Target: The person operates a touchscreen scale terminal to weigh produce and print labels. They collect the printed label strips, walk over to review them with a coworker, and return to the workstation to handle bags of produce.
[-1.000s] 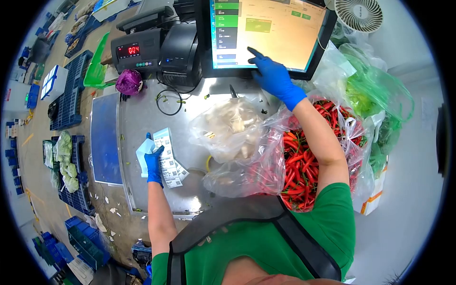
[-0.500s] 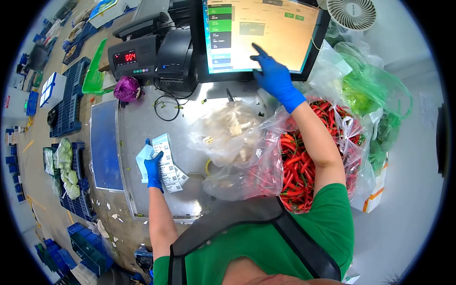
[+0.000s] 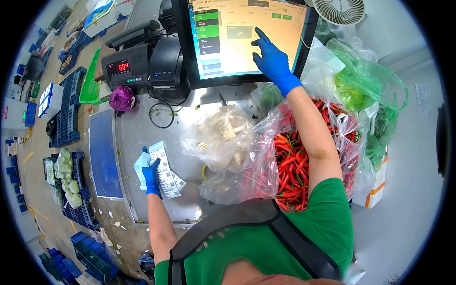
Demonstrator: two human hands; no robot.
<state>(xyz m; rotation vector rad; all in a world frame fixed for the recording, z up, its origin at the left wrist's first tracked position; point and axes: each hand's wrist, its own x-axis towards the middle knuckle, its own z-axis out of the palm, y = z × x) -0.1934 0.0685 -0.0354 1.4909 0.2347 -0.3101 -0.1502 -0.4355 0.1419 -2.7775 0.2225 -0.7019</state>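
My left hand [image 3: 151, 176], in a blue glove, is closed on a strip of printed labels [image 3: 165, 172] with pale blue backing, above the metal table. My right hand [image 3: 274, 61], gloved alike, is held before the lit touchscreen [image 3: 237, 40], index finger stretched out and the others partly bent. Whether the fingertip touches the glass I cannot tell. Beneath my right forearm lies a clear bag of red chillies [image 3: 290, 171]. Left of it sits a clear plastic bag [image 3: 221, 135] with pale contents, perhaps garlic.
A scale display [image 3: 122, 67] reads 0.04, beside a black printer [image 3: 167, 66]. A purple cabbage [image 3: 122, 98] rests near them. Green bags [image 3: 365, 80] of vegetables and a fan [image 3: 339, 9] are at right. Blue crates and pallets [image 3: 70, 107] stand on the floor at left.
My right hand has shifted slightly up relative to the screen, its finger now higher on the display. The whole view has moved a little. My left hand still holds the labels.
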